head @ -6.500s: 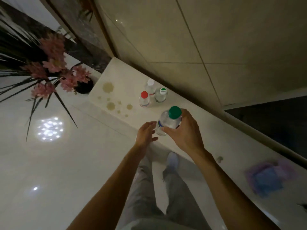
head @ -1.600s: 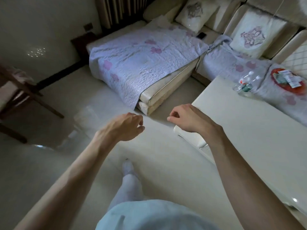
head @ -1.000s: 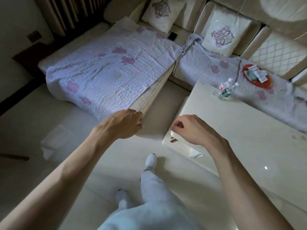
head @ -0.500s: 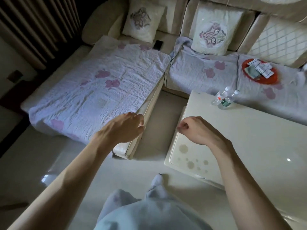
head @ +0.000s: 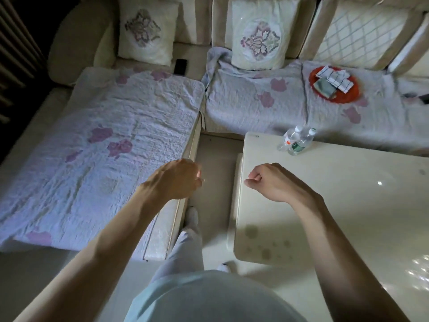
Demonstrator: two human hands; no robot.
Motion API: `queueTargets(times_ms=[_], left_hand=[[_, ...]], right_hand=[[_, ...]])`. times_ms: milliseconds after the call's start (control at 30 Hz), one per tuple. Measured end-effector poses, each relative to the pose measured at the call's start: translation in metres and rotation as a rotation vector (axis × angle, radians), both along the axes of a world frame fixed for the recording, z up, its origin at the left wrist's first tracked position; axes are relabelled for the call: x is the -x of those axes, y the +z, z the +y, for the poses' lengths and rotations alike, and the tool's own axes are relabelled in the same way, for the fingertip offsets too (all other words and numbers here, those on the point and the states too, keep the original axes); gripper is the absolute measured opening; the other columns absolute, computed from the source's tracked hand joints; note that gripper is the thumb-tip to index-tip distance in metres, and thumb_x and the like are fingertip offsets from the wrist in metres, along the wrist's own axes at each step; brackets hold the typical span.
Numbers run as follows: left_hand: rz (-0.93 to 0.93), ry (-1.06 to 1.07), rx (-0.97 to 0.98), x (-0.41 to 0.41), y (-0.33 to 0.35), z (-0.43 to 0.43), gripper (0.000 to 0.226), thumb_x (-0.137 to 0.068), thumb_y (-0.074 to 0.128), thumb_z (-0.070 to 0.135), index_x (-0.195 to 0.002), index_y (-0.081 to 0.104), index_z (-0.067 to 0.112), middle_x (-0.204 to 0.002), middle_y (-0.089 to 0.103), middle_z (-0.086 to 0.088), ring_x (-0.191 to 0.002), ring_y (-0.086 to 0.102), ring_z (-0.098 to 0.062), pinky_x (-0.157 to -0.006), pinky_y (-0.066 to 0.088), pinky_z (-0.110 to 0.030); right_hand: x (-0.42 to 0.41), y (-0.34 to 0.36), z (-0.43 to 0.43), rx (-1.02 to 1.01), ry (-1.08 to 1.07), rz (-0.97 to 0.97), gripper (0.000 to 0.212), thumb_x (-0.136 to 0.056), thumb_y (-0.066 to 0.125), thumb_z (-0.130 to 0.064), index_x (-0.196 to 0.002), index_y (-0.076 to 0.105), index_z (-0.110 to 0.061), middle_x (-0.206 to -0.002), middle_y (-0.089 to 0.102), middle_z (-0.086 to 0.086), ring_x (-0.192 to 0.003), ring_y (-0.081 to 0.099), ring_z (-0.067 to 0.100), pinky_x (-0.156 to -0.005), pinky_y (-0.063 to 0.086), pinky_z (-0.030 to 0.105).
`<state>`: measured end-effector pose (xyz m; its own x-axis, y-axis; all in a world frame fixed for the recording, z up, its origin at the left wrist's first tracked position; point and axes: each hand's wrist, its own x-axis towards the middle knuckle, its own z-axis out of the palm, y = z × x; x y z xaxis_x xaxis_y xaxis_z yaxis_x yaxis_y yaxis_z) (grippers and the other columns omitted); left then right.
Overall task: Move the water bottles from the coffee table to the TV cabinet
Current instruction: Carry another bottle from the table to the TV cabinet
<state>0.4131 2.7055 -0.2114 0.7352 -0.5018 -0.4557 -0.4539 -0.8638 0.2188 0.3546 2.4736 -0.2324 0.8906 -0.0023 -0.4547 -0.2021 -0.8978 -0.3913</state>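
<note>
Two clear water bottles stand side by side at the far left corner of the cream coffee table [head: 348, 205]: one with a white cap and red label [head: 289, 139], one with a green cap and green label [head: 301, 142]. My right hand [head: 271, 182] hovers over the table's left edge, fingers curled shut, holding nothing, well short of the bottles. My left hand [head: 176, 180] is also loosely closed and empty, over the gap between sofa and table. The TV cabinet is out of view.
An L-shaped sofa under a lilac quilt [head: 104, 140] fills the left and far side. A red plate with folded cloths [head: 334, 87] and a black phone [head: 180, 66] lie on it. A narrow floor gap [head: 216, 163] separates sofa and table; my legs stand there.
I set a green-capped bottle at the cabinet, turned and walked to the coffee table. The two bottles have come closer and both hands stay empty and closed.
</note>
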Motion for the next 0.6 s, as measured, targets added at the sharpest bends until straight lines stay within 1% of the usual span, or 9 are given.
queueTargets(times_ms=[67,167,233,300,400,467,500,567,600], left_hand=[[-0.008,-0.062,0.014,-0.04,0.001,-0.011,0.032,-0.098,0.049,0.033,-0.115,0.062,0.01,-0.114,0.067,-0.011,-0.104,0.065,-0.028,-0.088,0.052,-0.037],[-0.037,-0.152,0.06,-0.096,0.007,-0.026,0.031,-0.099,0.049,0.032,-0.115,0.061,0.009,-0.114,0.067,-0.011,-0.105,0.064,-0.028,-0.087,0.05,-0.035],[-0.049,-0.217,0.06,-0.129,0.01,-0.037,0.032,-0.099,0.049,0.033,-0.116,0.06,0.009,-0.115,0.066,-0.01,-0.106,0.064,-0.028,-0.089,0.05,-0.037],[-0.065,-0.271,0.06,-0.158,0.011,-0.049,0.032,-0.099,0.048,0.035,-0.116,0.059,0.01,-0.117,0.065,-0.01,-0.109,0.063,-0.028,-0.09,0.05,-0.038],[-0.053,-0.323,0.077,-0.189,0.011,-0.065,0.032,-0.099,0.048,0.035,-0.115,0.059,0.01,-0.117,0.065,-0.01,-0.109,0.063,-0.028,-0.09,0.05,-0.038],[-0.037,-0.357,0.089,-0.205,0.007,-0.078,0.031,-0.099,0.048,0.035,-0.114,0.06,0.011,-0.115,0.066,-0.008,-0.107,0.063,-0.025,-0.091,0.05,-0.038],[-0.02,-0.375,0.087,-0.212,0.005,-0.085,0.03,-0.099,0.048,0.035,-0.112,0.06,0.011,-0.114,0.066,-0.007,-0.106,0.063,-0.024,-0.09,0.05,-0.036],[0.002,-0.417,0.072,-0.225,-0.001,-0.101,0.031,-0.098,0.047,0.035,-0.112,0.061,0.011,-0.114,0.065,-0.007,-0.105,0.063,-0.023,-0.088,0.048,-0.034],[0.011,-0.431,0.065,-0.232,-0.005,-0.11,0.031,-0.098,0.047,0.035,-0.113,0.061,0.011,-0.114,0.065,-0.007,-0.105,0.063,-0.023,-0.088,0.048,-0.034]], right_hand=[[-0.029,0.002,-0.007,0.026,-0.057,-0.004,0.045,-0.093,0.055,-0.04,-0.097,0.065,0.003,-0.098,0.068,0.018,-0.093,0.063,0.034,-0.083,0.053,0.041],[-0.071,0.011,-0.014,0.028,-0.127,0.005,0.042,-0.091,0.056,-0.042,-0.095,0.066,-0.001,-0.093,0.069,0.013,-0.09,0.063,0.031,-0.083,0.053,0.041],[-0.092,0.018,-0.017,0.021,-0.177,-0.017,0.044,-0.089,0.055,-0.04,-0.093,0.063,0.003,-0.086,0.066,0.017,-0.088,0.062,0.035,-0.077,0.052,0.041],[-0.108,0.023,-0.02,0.037,-0.217,-0.047,0.044,-0.087,0.054,-0.038,-0.087,0.058,0.005,-0.073,0.054,0.016,-0.084,0.058,0.037,-0.068,0.047,0.04],[-0.124,0.023,-0.025,0.024,-0.285,0.0,0.036,-0.087,0.054,-0.034,-0.067,0.046,-0.004,-0.067,0.048,0.008,-0.071,0.047,0.03,-0.069,0.045,0.041],[-0.131,0.018,-0.035,0.014,-0.31,0.014,0.036,-0.088,0.054,-0.032,-0.063,0.037,-0.011,-0.065,0.047,0.005,-0.069,0.044,0.025,-0.065,0.042,0.041],[-0.134,0.016,-0.041,0.014,-0.323,0.016,0.035,-0.089,0.054,-0.033,-0.063,0.041,-0.013,-0.066,0.049,0.002,-0.069,0.045,0.023,-0.065,0.041,0.039],[-0.14,0.011,-0.055,0.026,-0.356,0.005,0.028,-0.091,0.055,-0.035,-0.071,0.058,-0.015,-0.073,0.055,-0.008,-0.074,0.051,0.016,-0.064,0.038,0.032],[-0.145,0.007,-0.062,0.026,-0.367,-0.011,0.029,-0.092,0.055,-0.035,-0.07,0.058,-0.015,-0.071,0.055,-0.01,-0.072,0.051,0.016,-0.063,0.037,0.03]])
